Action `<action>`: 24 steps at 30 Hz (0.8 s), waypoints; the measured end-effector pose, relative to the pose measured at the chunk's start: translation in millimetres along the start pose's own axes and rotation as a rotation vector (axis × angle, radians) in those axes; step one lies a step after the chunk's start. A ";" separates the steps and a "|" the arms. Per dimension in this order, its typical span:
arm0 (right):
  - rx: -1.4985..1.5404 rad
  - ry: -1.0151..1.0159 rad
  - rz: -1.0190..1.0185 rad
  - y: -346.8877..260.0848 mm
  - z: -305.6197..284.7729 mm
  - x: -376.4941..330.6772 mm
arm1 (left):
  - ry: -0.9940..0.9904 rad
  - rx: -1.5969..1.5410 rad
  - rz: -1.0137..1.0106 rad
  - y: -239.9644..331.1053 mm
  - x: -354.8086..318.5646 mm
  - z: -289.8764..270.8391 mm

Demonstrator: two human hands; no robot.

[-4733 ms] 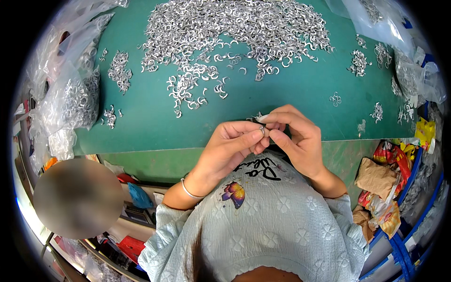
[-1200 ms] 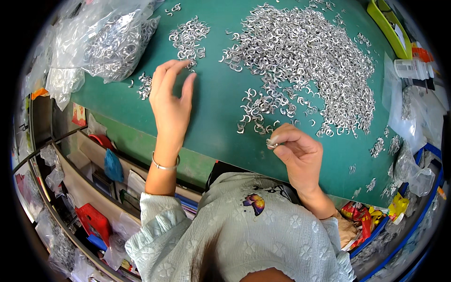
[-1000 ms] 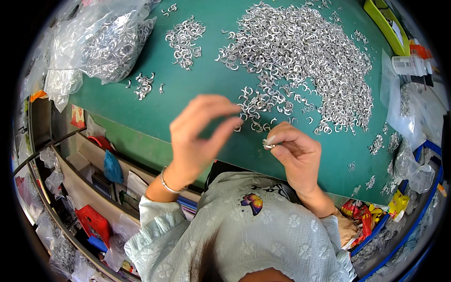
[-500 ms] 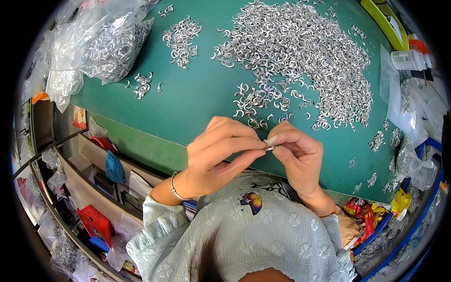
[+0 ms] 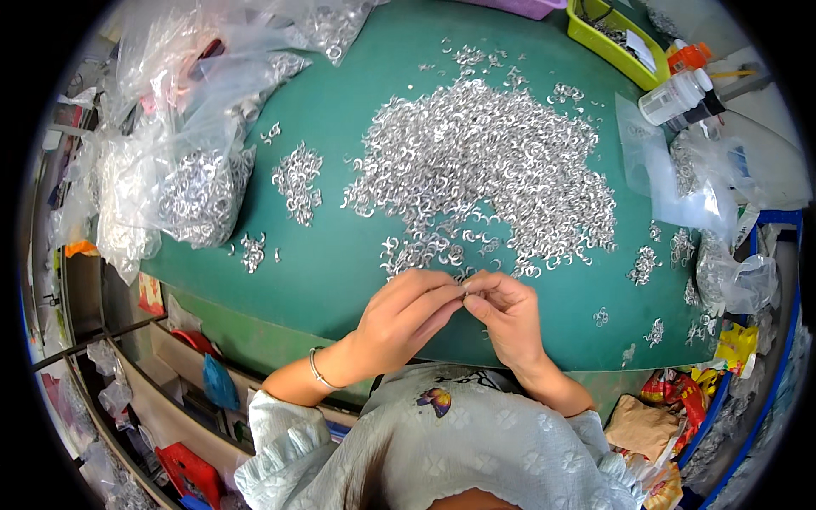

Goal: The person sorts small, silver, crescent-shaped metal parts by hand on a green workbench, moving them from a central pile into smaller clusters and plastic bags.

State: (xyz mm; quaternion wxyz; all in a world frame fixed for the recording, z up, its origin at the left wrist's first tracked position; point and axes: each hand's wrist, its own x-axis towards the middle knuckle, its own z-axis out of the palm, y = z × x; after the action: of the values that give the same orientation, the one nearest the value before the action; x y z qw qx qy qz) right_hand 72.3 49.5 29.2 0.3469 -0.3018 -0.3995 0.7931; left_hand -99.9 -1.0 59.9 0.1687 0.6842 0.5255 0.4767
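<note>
Both my hands meet fingertip to fingertip above the table's near part, just short of a wide heap of small curved silver metal pieces (image 5: pixel 484 161). My left hand (image 5: pixel 399 319), with a bracelet at its wrist, is closed in a pinch. Facing it, my right hand (image 5: pixel 510 314) pinches with thumb and forefinger. Between the fingertips is a small silver metal piece (image 5: pixel 467 294), mostly hidden; its exact shape is not clear now. A looser scatter of pieces (image 5: pixel 416 252) lies right beyond my fingers.
Clear plastic bags of metal pieces (image 5: pixel 200 200) stand on the green table (image 5: pixel 331 263) at left. Smaller piles (image 5: pixel 297 183) lie nearby. At far right are a green-yellow tray (image 5: pixel 616 42), a white bottle (image 5: pixel 676 98) and more bags (image 5: pixel 739 280). Open drawers (image 5: pixel 170 374) sit lower left.
The view has shifted, so the table and heap appear lower and more of the far side shows. My hands stay pinched together; the small piece between them shows less than before.
</note>
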 end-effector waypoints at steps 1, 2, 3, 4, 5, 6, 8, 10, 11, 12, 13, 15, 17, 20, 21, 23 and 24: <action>0.035 0.022 0.018 -0.7 -3.8 1.7 | -0.014 -0.064 -0.060 -1.1 4.4 3.6; 0.073 0.042 0.033 -1.8 -7.0 3.5 | -0.029 -0.125 -0.118 -3.7 7.3 7.8; 0.064 0.042 0.002 -3.1 -10.2 4.8 | -0.044 -0.185 -0.177 -5.3 11.1 11.1; 0.056 0.040 -0.029 -4.5 -13.2 6.0 | -0.063 -0.212 -0.223 -4.9 16.2 13.0; 0.046 0.042 -0.057 -6.1 -16.1 6.7 | -0.084 -0.244 -0.269 -4.5 20.6 15.5; 0.069 0.067 -0.077 -8.1 -17.4 8.6 | -0.104 -0.274 -0.316 -4.8 25.7 18.0; 0.118 0.114 -0.110 -11.6 -18.7 13.1 | -0.103 -0.484 -0.481 -7.4 37.5 23.5; 0.124 0.160 -0.140 -15.5 -24.4 16.3 | -0.111 -0.580 -0.624 -14.5 51.7 27.2; 0.122 0.194 -0.165 -18.0 -30.1 18.5 | -0.132 -0.579 -0.673 -25.0 67.0 30.9; 0.121 0.235 -0.175 -20.1 -35.0 18.9 | -0.153 -0.573 -0.724 -35.3 85.6 32.9; 0.132 0.249 -0.180 -21.6 -39.8 19.7 | -0.133 -0.336 -0.581 -49.8 117.2 36.3; 0.151 0.280 -0.189 -23.0 -47.1 19.9 | 0.000 -0.670 -0.477 -93.1 202.8 44.0; 0.157 0.241 -0.140 -22.8 -37.2 20.3 | 0.199 -0.767 -0.411 -111.6 284.3 27.8; 0.121 0.181 -0.116 -21.7 -35.4 20.5 | 0.345 -0.657 -0.428 -135.1 300.9 42.3; 0.106 0.192 -0.125 -21.0 -38.9 17.7 | 0.317 -0.572 -0.434 -131.4 299.3 55.9; -0.039 0.197 -0.145 -24.9 -51.5 15.3 | 0.136 -0.533 -0.386 -115.8 264.8 77.8; -0.107 0.204 -0.122 -24.4 -56.2 8.3 | 0.062 -0.524 -0.372 -109.2 241.9 78.7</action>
State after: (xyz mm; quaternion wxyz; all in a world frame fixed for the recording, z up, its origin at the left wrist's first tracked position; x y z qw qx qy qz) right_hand 117.6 90.7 20.1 0.4167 -0.3740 -0.4215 0.7134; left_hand -97.2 275.8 56.5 0.4073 0.4949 0.5060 0.5771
